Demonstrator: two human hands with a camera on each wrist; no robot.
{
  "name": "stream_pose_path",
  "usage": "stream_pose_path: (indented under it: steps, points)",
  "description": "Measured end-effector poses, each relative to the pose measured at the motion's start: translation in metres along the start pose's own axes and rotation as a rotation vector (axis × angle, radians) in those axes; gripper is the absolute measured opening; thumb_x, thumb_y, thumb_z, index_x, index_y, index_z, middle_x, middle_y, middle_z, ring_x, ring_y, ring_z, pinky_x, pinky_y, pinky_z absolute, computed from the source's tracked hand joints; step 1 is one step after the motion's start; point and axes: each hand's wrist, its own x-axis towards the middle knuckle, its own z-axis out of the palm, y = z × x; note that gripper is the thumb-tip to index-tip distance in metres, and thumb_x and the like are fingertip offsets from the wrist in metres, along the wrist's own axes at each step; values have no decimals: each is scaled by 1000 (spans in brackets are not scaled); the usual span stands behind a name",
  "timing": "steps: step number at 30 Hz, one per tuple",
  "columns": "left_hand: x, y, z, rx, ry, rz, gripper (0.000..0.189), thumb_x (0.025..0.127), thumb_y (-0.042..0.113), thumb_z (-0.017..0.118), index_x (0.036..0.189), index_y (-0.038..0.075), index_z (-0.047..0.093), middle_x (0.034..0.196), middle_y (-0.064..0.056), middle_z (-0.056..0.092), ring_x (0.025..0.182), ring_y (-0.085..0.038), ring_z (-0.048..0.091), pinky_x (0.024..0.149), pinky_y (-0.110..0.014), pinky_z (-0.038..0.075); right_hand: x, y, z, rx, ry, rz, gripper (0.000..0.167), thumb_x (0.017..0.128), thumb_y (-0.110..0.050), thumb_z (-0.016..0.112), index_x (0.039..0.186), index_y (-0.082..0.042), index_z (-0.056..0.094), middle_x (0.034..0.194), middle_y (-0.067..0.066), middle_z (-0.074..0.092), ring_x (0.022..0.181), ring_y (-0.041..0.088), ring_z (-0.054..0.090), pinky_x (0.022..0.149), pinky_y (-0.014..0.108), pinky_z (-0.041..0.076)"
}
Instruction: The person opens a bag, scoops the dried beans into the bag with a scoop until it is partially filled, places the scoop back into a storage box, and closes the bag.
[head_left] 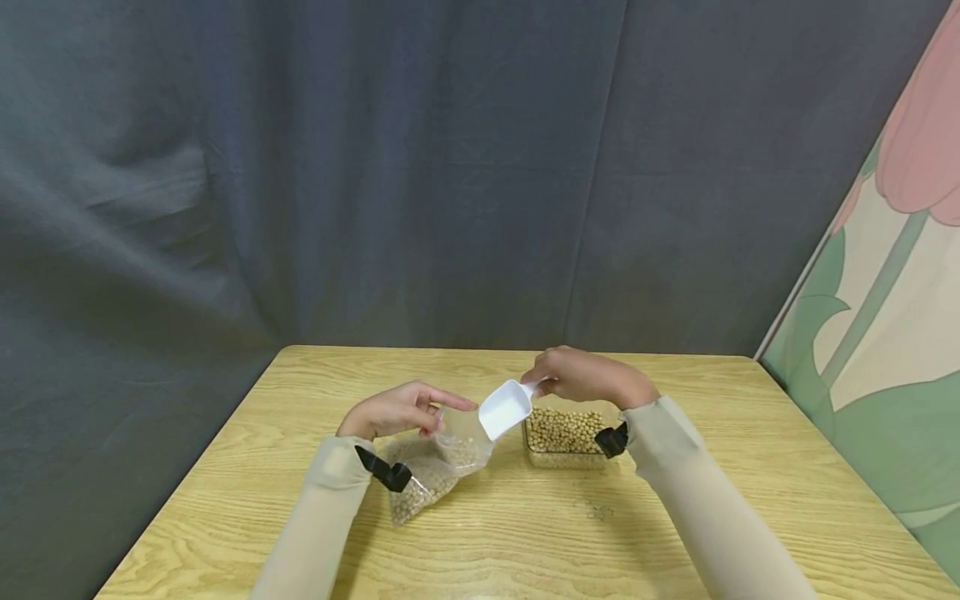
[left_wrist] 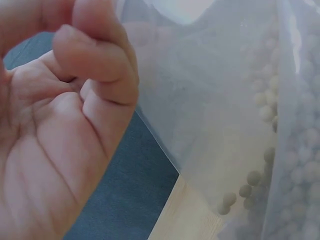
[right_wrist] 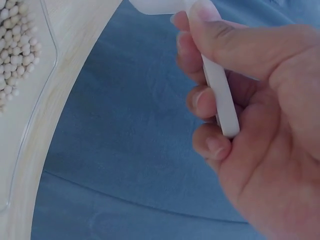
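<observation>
My right hand point(head_left: 581, 375) grips a white plastic scoop point(head_left: 506, 408) by its handle, fingers wrapped round it in the right wrist view. The scoop's bowl points left, its white inside bare, close over the mouth of a clear plastic bag point(head_left: 420, 493). The bag slumps on the table with pale round beans point(left_wrist: 305, 180) inside. At its upper edge, my left hand point(head_left: 393, 410) pinches the film with thumb and curled fingers, while the index finger stretches toward the scoop. Beneath my right hand stands a clear rectangular container point(head_left: 570, 460) filled with similar beans point(head_left: 562, 429).
The wood-grain table point(head_left: 480, 558) carries all of this. A dark blue curtain point(head_left: 450, 183) hangs behind its far edge and along the left. To the right is a panel point(head_left: 892, 333) painted with a pink flower and green leaves.
</observation>
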Motion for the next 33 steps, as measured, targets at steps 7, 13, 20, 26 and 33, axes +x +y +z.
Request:
stream_pose_path:
  steps: [7,13,20,26,33]
  points:
    - [-1,-6,0,-10,12,-10,51,85,-7,50,136,-14,44,62,8,57,58,-6,43,57,-20,41,-13,15,1,52,77,16,22,89,-3,63,108,-3,73,105,9,72,92,19,68,76,29,55]
    - [-2,-7,0,-19,11,1,50,87,-7,49,136,-12,45,59,8,55,56,-13,37,57,-20,41,-31,29,1,41,117,60,27,88,-6,64,113,0,70,107,14,71,94,22,68,76,31,54]
    - [-2,-10,-1,-23,10,8,50,87,-8,48,137,-11,45,61,8,59,58,-11,40,58,-24,38,-47,47,3,29,131,96,25,88,-6,64,112,-1,70,106,12,72,95,25,68,76,33,54]
    - [-2,-12,-1,-33,7,14,50,88,-9,48,137,-11,44,63,6,62,58,-12,39,59,-26,37,-60,59,1,3,126,72,23,86,-3,65,108,-1,72,101,10,73,90,20,68,72,28,54]
    - [-4,-12,-1,-54,26,-2,51,87,-5,51,138,-9,46,79,3,71,63,-6,49,61,-24,41,-67,62,-3,-19,92,68,21,83,1,67,103,-1,74,98,12,73,85,21,69,68,28,55]
